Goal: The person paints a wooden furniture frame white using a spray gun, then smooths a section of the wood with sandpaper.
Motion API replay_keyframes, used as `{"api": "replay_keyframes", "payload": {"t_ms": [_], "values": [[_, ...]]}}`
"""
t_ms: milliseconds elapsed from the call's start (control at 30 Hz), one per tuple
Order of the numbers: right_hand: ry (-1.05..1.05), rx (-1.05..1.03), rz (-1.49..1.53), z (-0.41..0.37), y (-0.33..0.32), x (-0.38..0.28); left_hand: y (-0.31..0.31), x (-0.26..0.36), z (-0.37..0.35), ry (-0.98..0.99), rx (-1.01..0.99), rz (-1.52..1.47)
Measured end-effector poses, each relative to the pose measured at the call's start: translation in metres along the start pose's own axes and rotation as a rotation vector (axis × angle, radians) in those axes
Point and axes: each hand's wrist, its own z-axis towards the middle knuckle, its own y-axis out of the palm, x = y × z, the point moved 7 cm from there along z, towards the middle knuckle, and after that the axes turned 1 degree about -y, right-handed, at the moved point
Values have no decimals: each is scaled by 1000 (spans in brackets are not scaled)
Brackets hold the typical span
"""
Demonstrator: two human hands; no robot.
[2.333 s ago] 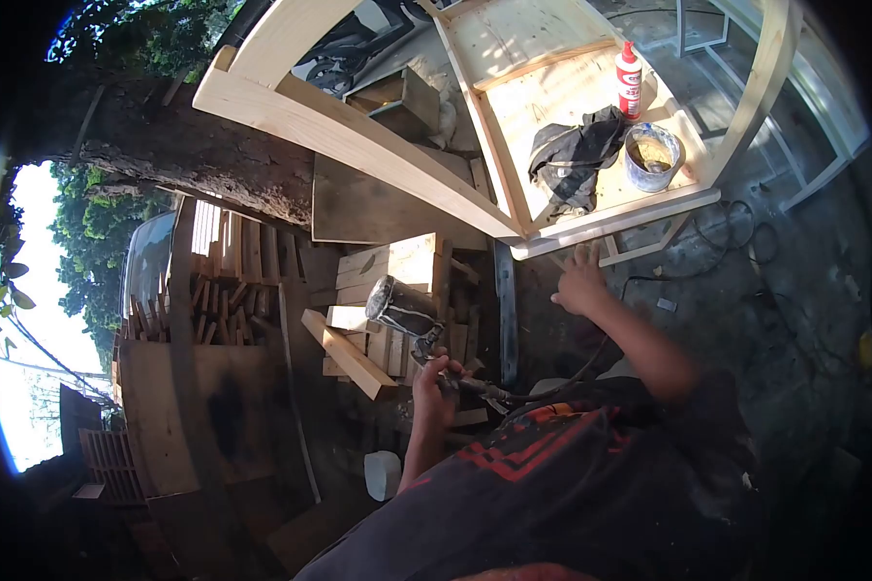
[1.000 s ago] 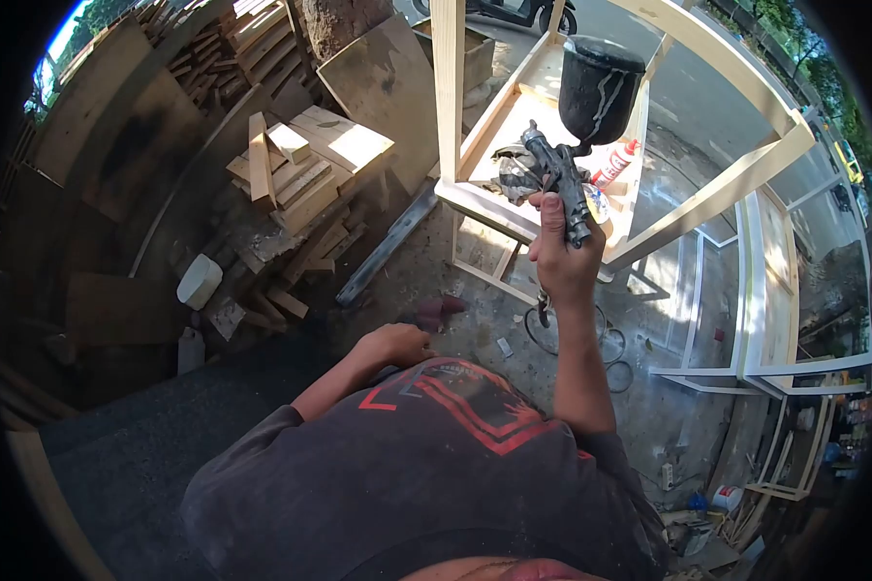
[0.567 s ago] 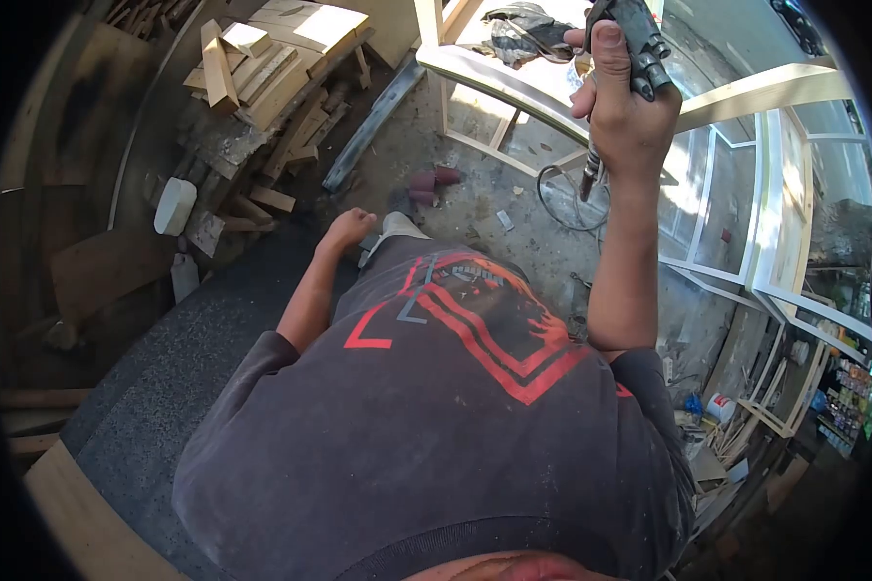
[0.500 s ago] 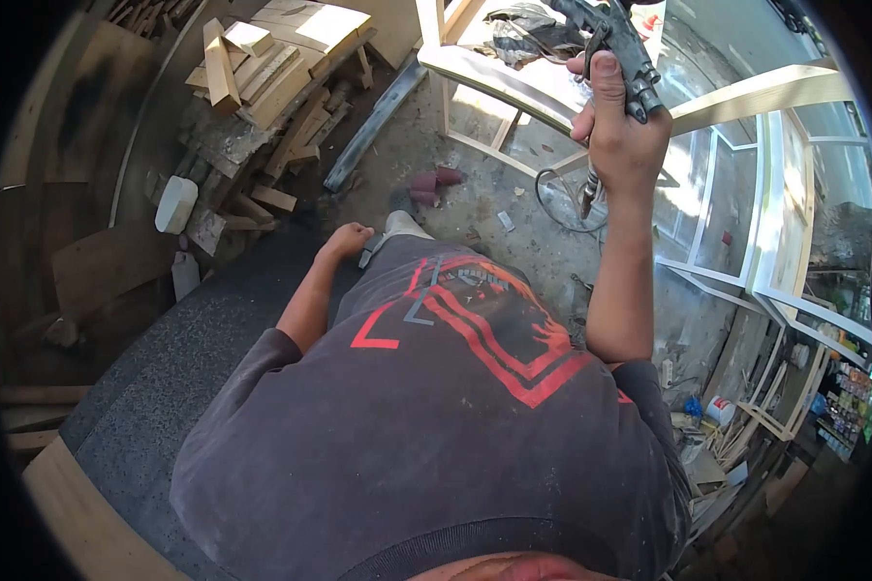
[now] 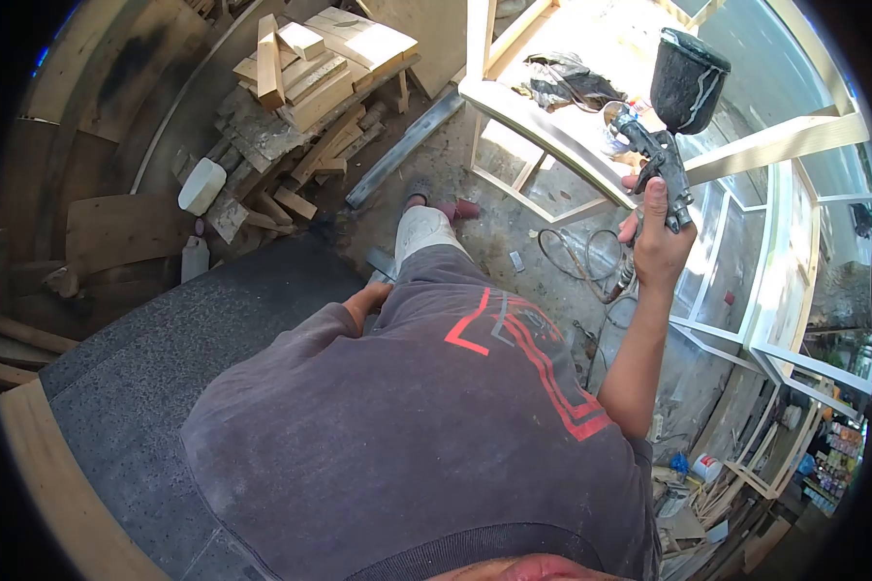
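My right hand [image 5: 661,232] is closed around the handle of a dark spray gun [image 5: 661,160], which has a black cup [image 5: 688,82] on top. A hose [image 5: 622,281] hangs below that hand. Low beside my thigh, my left hand [image 5: 366,302] is closed, partly hidden by the shirt, with a flat grey piece [image 5: 382,261] jutting out past it; I cannot make out what it is. The gun is in front of a pale wooden frame [image 5: 552,121] with white edges.
Wood blocks [image 5: 315,77] are piled on a stand at upper left, near a white container [image 5: 202,186]. A dark speckled board [image 5: 213,320] lies to my left. A long grey bar [image 5: 404,147] rests on the floor. More frames [image 5: 761,261] and wood scraps are at right.
The gun has moved lower in view, and its black cup now shows. My left hand is lower and more hidden by the shirt. The view has shifted, and a foot in a dark sandal has appeared.
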Motion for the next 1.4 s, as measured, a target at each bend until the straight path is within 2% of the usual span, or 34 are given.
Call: {"api": "replay_keyframes", "payload": {"t_ms": [100,167,200,300,367,400,500,567,633,667,733,833,900,933,1000,1100,1233,1267,1333,1400], "values": [[-65,-15,-47,2,-7,-27,-34,32,3,104,79,110],[-119,-13,-52,8,-6,-42,-70,48,-3,111,136,-48],[-139,-9,-49,12,-3,-48,-83,58,-26,64,108,-394],[-144,32,30,28,12,-64,-126,72,-22,170,228,-625],[-125,-15,-51,39,25,-62,-136,64,-5,169,220,-643],[-177,29,37,42,36,-63,-148,63,-4,173,220,-650],[-177,23,-76,48,60,-54,-145,43,-7,70,190,-646],[-235,58,-117,55,72,-24,-120,6,35,-3,162,-689],[-275,66,-116,53,82,-20,-94,-7,14,-112,136,-694],[-254,57,-164,53,86,-15,-73,-29,56,75,120,-409],[-291,68,-189,57,92,-19,-37,-62,113,437,258,194],[-309,65,-130,69,98,-32,-25,-71,71,220,180,-22],[-340,60,-94,79,97,-58,-27,-71,55,156,175,-120],[-468,103,-80,82,95,-76,-32,-69,48,145,175,-153],[-519,139,6,89,94,-108,-41,-68,37,123,179,-215],[-550,178,88,95,92,-148,-59,-66,28,122,183,-249],[-636,236,31,107,95,-161,-89,-68,28,171,184,-153],[-683,269,-17,108,96,-157,-98,-69,28,200,175,-85],[-603,250,-9,106,102,-141,-116,-64,31,292,157,77],[-557,222,-24,101,108,-116,-135,-66,35,330,158,120]]}}
